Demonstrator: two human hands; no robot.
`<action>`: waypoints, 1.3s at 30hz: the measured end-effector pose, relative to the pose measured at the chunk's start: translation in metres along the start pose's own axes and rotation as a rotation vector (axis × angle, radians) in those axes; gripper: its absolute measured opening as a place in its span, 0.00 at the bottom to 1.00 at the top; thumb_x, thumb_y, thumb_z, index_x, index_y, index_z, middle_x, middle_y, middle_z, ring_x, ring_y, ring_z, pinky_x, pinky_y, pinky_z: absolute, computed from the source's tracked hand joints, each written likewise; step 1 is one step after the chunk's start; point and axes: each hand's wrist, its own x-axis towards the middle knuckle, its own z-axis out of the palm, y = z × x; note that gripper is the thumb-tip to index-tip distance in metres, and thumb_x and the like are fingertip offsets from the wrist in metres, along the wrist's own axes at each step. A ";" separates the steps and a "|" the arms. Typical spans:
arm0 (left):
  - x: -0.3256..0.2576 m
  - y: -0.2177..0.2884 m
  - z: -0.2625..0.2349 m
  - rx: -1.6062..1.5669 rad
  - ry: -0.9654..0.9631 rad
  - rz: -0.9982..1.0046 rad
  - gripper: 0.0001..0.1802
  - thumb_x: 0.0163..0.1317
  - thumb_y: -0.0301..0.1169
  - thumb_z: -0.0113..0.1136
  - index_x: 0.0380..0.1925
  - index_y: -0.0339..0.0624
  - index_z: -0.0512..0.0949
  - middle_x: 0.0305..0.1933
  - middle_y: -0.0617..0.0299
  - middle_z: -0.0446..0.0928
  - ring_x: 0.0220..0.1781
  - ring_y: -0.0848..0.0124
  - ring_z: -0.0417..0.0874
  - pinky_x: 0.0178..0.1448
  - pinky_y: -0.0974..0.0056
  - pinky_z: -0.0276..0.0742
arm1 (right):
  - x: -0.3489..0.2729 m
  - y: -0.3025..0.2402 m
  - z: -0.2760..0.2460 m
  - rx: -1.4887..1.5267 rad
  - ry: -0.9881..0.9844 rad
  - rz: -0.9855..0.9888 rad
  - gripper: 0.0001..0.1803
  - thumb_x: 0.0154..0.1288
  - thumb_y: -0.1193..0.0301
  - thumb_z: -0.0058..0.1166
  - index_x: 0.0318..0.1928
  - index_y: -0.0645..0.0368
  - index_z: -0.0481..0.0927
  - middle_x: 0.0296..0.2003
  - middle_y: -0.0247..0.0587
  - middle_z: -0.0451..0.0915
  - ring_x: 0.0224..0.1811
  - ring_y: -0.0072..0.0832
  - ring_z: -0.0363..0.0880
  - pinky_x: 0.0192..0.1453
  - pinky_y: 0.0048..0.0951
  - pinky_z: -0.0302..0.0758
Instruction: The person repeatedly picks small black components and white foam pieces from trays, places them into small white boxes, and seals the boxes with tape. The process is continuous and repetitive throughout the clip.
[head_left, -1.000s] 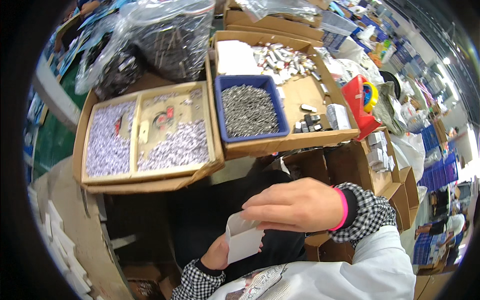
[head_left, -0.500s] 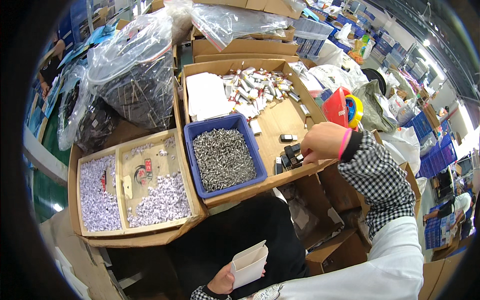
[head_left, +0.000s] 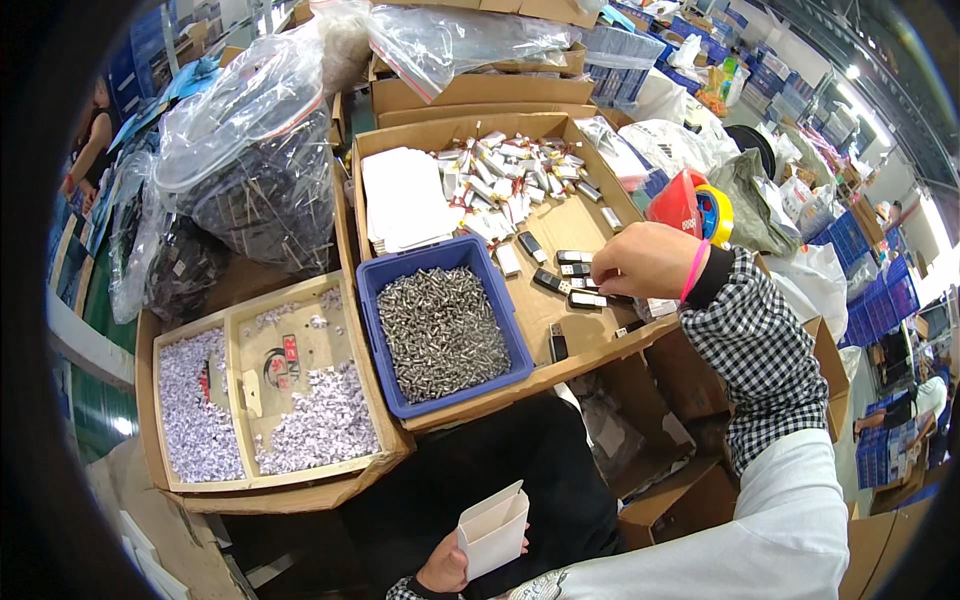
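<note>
My left hand [head_left: 446,566] is wrapped round a small white paper box [head_left: 495,532], held low in front of my dark-clothed lap with its top end open. My right hand [head_left: 645,262] reaches over the shallow cardboard tray [head_left: 545,374], fingers pinched together at a group of USB sticks [head_left: 574,270]. The fingertips sit by the right end of a stick [head_left: 587,299]; whether they grip one is hidden. The sticks are black, some with a pale face, and lie loosely spread. One black stick [head_left: 557,346] lies apart near the tray's front edge.
A blue bin [head_left: 368,300] of small metal cylinders stands in the tray. Behind it are stacked white flat boxes [head_left: 405,195] and silver wired pieces [head_left: 500,180]. Left, a wooden divided tray [head_left: 236,390] holds pale bits. A red tape dispenser [head_left: 676,203] stands right.
The USB sticks, clumped under my right hand before, now lie spread out across the tray further left and back. My right hand has shifted slightly left. My left hand still holds the box.
</note>
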 end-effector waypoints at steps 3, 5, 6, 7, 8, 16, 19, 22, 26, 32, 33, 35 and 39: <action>0.001 -0.001 -0.001 -0.014 0.004 0.002 0.56 0.48 0.69 0.55 0.64 0.33 0.57 0.58 0.52 0.70 0.54 0.64 0.76 0.59 0.60 0.72 | -0.004 0.003 -0.001 -0.043 -0.012 0.067 0.08 0.56 0.66 0.55 0.33 0.56 0.82 0.27 0.43 0.81 0.32 0.40 0.80 0.39 0.37 0.75; 0.001 -0.001 -0.001 -0.014 -0.008 0.003 0.56 0.48 0.68 0.55 0.65 0.33 0.56 0.58 0.52 0.70 0.55 0.64 0.76 0.59 0.60 0.72 | -0.003 0.002 0.004 -0.094 -0.067 0.155 0.08 0.54 0.66 0.56 0.32 0.54 0.83 0.29 0.44 0.82 0.35 0.40 0.81 0.42 0.37 0.76; 0.001 -0.001 -0.001 -0.014 -0.014 0.004 0.56 0.48 0.68 0.55 0.65 0.33 0.56 0.58 0.52 0.70 0.55 0.64 0.76 0.59 0.59 0.72 | -0.001 0.001 0.008 -0.119 -0.094 0.197 0.09 0.52 0.65 0.57 0.32 0.53 0.84 0.31 0.44 0.82 0.37 0.40 0.81 0.43 0.38 0.76; 0.001 -0.001 -0.001 -0.013 -0.017 0.007 0.56 0.49 0.68 0.55 0.65 0.33 0.56 0.59 0.52 0.69 0.55 0.64 0.76 0.59 0.59 0.72 | 0.001 -0.001 0.012 -0.112 -0.107 0.195 0.09 0.55 0.65 0.57 0.33 0.56 0.82 0.28 0.44 0.82 0.34 0.41 0.81 0.40 0.38 0.76; 0.001 -0.001 -0.001 -0.011 -0.021 0.009 0.56 0.49 0.68 0.54 0.65 0.33 0.56 0.59 0.51 0.69 0.55 0.64 0.75 0.59 0.59 0.72 | 0.004 -0.003 0.016 -0.096 -0.139 0.184 0.09 0.54 0.67 0.57 0.35 0.56 0.81 0.30 0.45 0.81 0.35 0.42 0.80 0.41 0.38 0.76; -0.001 0.001 0.002 0.006 -0.010 0.015 0.56 0.50 0.68 0.54 0.65 0.33 0.56 0.59 0.51 0.69 0.56 0.63 0.75 0.60 0.59 0.71 | -0.004 0.001 0.013 -0.081 -0.154 0.109 0.11 0.53 0.66 0.54 0.36 0.53 0.81 0.31 0.41 0.82 0.36 0.39 0.81 0.41 0.38 0.76; -0.003 0.002 0.004 0.016 0.007 0.013 0.57 0.49 0.69 0.53 0.65 0.33 0.55 0.59 0.51 0.69 0.56 0.63 0.75 0.60 0.59 0.71 | 0.006 0.015 0.004 -0.012 0.035 0.164 0.11 0.53 0.64 0.53 0.35 0.54 0.82 0.31 0.42 0.82 0.36 0.39 0.81 0.41 0.38 0.76; -0.004 0.001 0.005 -0.028 0.003 0.032 0.53 0.50 0.66 0.54 0.63 0.33 0.58 0.58 0.50 0.70 0.55 0.62 0.76 0.60 0.59 0.71 | 0.032 0.029 0.001 -0.077 0.142 0.125 0.09 0.53 0.68 0.53 0.33 0.56 0.80 0.30 0.44 0.81 0.35 0.42 0.80 0.40 0.40 0.75; -0.003 0.000 0.002 -0.103 0.028 -0.012 0.54 0.47 0.63 0.60 0.63 0.31 0.57 0.58 0.46 0.69 0.56 0.59 0.75 0.61 0.54 0.70 | 0.056 0.035 0.011 0.005 0.065 0.042 0.10 0.55 0.71 0.53 0.37 0.58 0.80 0.33 0.46 0.81 0.37 0.42 0.80 0.42 0.37 0.75; -0.006 0.000 -0.005 -0.115 0.096 -0.008 0.61 0.42 0.66 0.62 0.64 0.31 0.54 0.58 0.43 0.68 0.55 0.57 0.75 0.61 0.49 0.71 | 0.065 0.023 0.019 -0.144 0.029 0.011 0.13 0.54 0.70 0.55 0.42 0.55 0.81 0.33 0.44 0.82 0.38 0.42 0.80 0.45 0.38 0.75; -0.007 0.000 -0.004 -0.121 0.102 0.008 0.60 0.42 0.66 0.62 0.65 0.32 0.54 0.58 0.43 0.68 0.55 0.57 0.75 0.61 0.49 0.71 | 0.064 0.020 0.019 -0.122 0.025 0.019 0.12 0.54 0.70 0.56 0.41 0.55 0.82 0.33 0.44 0.82 0.38 0.42 0.80 0.45 0.38 0.75; -0.008 0.001 -0.002 -0.137 0.104 0.044 0.59 0.43 0.65 0.62 0.65 0.32 0.54 0.58 0.42 0.67 0.55 0.57 0.75 0.60 0.46 0.70 | 0.064 0.016 0.018 -0.125 0.012 0.029 0.12 0.53 0.69 0.57 0.39 0.56 0.82 0.33 0.44 0.82 0.39 0.41 0.80 0.45 0.38 0.75; -0.013 0.001 0.003 -0.159 0.095 0.095 0.58 0.46 0.65 0.61 0.65 0.32 0.53 0.59 0.42 0.67 0.56 0.57 0.74 0.60 0.44 0.70 | 0.068 0.015 0.019 -0.230 -0.028 0.071 0.12 0.51 0.68 0.58 0.37 0.56 0.82 0.33 0.45 0.82 0.39 0.41 0.80 0.44 0.38 0.75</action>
